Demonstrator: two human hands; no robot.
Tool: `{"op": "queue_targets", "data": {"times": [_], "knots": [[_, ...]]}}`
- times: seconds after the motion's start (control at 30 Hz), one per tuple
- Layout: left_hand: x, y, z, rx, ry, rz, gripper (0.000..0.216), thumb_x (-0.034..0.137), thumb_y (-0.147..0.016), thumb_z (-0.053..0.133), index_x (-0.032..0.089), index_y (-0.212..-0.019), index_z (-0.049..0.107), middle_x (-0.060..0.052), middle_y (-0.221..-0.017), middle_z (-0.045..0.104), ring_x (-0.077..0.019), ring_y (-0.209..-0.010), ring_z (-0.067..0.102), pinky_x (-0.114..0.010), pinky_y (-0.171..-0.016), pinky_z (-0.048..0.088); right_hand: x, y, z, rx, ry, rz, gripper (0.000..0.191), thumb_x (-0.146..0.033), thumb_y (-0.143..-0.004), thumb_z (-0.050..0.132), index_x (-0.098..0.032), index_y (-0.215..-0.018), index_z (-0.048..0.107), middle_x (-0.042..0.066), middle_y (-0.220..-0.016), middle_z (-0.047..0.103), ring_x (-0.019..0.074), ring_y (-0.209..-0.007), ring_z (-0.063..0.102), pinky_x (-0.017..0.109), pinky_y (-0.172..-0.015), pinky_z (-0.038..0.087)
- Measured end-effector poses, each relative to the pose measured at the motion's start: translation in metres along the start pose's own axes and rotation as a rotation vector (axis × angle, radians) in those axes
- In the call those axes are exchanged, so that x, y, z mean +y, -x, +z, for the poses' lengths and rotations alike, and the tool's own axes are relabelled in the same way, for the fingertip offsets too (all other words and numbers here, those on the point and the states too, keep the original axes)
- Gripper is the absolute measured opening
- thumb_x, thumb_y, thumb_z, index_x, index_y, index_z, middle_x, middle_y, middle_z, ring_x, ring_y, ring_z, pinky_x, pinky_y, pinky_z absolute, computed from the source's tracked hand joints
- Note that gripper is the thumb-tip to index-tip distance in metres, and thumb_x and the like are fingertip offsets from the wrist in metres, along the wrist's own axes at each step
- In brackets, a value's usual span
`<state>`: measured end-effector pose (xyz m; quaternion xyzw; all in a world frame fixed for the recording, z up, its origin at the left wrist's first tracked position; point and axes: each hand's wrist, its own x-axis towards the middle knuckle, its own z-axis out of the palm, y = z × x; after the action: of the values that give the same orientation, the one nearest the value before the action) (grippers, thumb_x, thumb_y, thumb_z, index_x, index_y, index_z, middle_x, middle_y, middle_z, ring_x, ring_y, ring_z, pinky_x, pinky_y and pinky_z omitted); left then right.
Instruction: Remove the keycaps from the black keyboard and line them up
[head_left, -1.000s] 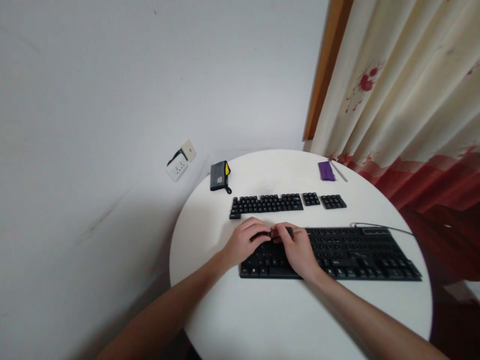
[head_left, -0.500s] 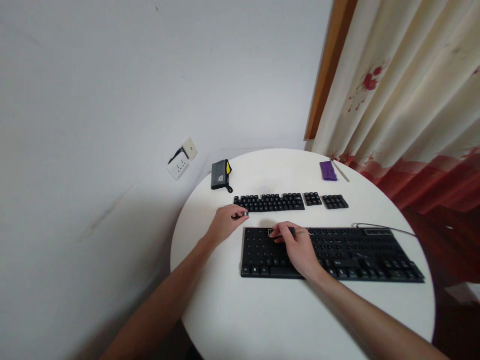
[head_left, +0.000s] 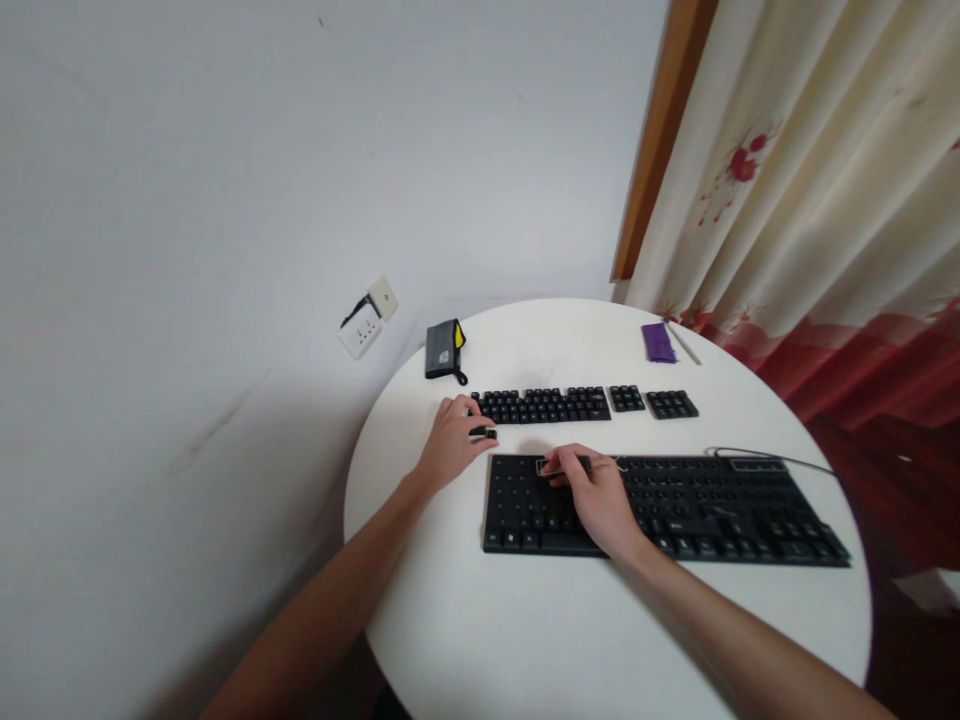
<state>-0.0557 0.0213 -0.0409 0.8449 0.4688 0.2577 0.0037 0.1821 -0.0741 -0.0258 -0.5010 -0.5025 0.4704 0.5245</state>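
Note:
A black keyboard (head_left: 705, 510) lies on the white round table, and bare key sockets show at its left part. Over that part my right hand (head_left: 592, 490) is closed around a dark keycap puller (head_left: 582, 464); pale wire shows on both sides of the fingers. My left hand (head_left: 452, 440) rests left of the keyboard with thumb and fingers apart. Between them, a loose black keycap (head_left: 490, 434) sits on the tabletop, close to the fingertips. Just beyond, removed keycaps (head_left: 547, 406) stand in rows, with two smaller blocks of keycaps (head_left: 626, 398) to their right.
A grey pouch (head_left: 444, 349) with a yellow inside stands at the back left. A purple cloth (head_left: 658, 343) and a thin stick-like tool (head_left: 684, 343) lie at the back right. The keyboard's cable (head_left: 772, 455) runs off the right edge. A wall socket (head_left: 360, 331) is beyond the table.
My left hand's fingers have spread from a pinch, and a keycap now shows on the table between them. My right hand has barely moved.

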Motion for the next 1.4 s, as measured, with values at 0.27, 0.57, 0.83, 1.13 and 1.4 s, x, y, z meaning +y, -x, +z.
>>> {"op": "queue_targets", "data": {"times": [0.27, 0.57, 0.83, 1.13, 1.4], "knots": [[0.0, -0.001, 0.003, 0.03, 0.006, -0.074, 0.05, 0.03, -0.068, 0.086, 0.027, -0.113, 0.065, -0.005, -0.114, 0.052, -0.0269, -0.107, 0.047, -0.044, -0.099, 0.043, 0.0, 0.001, 0.0, -0.013, 0.018, -0.007, 0.038, -0.045, -0.094, 0.052, -0.016, -0.079, 0.07, 0.008, -0.078, 0.072, 0.0204, -0.074, 0.066, 0.031, -0.068, 0.054], [-0.004, -0.003, 0.006, 0.049, -0.008, -0.091, 0.051, 0.029, -0.067, 0.086, 0.027, -0.113, 0.065, -0.005, -0.116, 0.054, -0.0276, -0.108, 0.047, -0.044, -0.1, 0.041, 0.0, 0.002, -0.001, -0.024, 0.074, -0.03, 0.036, -0.042, -0.094, 0.05, -0.017, -0.077, 0.07, 0.006, -0.077, 0.072, 0.02, -0.074, 0.066, 0.03, -0.068, 0.051], [-0.004, -0.003, 0.008, 0.045, -0.018, -0.111, 0.05, 0.03, -0.069, 0.085, 0.027, -0.115, 0.065, -0.005, -0.116, 0.054, -0.027, -0.108, 0.048, -0.044, -0.101, 0.042, -0.001, 0.001, -0.001, -0.016, 0.073, -0.023, 0.035, -0.042, -0.093, 0.052, -0.017, -0.077, 0.07, 0.006, -0.077, 0.072, 0.0199, -0.074, 0.065, 0.029, -0.067, 0.049], [-0.004, -0.002, 0.005, 0.059, 0.018, -0.093, 0.054, 0.029, -0.067, 0.086, 0.026, -0.117, 0.064, -0.006, -0.116, 0.054, -0.0275, -0.107, 0.048, -0.046, -0.099, 0.043, -0.019, 0.003, -0.015, -0.017, 0.203, -0.069, 0.04, -0.034, -0.097, 0.037, -0.019, -0.078, 0.069, 0.003, -0.076, 0.067, 0.0197, -0.079, 0.061, 0.028, -0.072, 0.044], [0.029, 0.0, -0.006, 0.029, 0.294, 0.1, 0.018, 0.024, -0.09, 0.062, 0.021, -0.107, 0.066, -0.006, -0.101, 0.064, -0.021, -0.098, 0.057, -0.037, -0.091, 0.046, -0.029, 0.004, -0.022, -0.187, 0.367, -0.022, 0.023, -0.024, -0.087, 0.048, -0.02, -0.066, 0.057, -0.003, -0.052, 0.052, 0.0133, -0.049, 0.049, 0.024, -0.049, 0.034]]}}
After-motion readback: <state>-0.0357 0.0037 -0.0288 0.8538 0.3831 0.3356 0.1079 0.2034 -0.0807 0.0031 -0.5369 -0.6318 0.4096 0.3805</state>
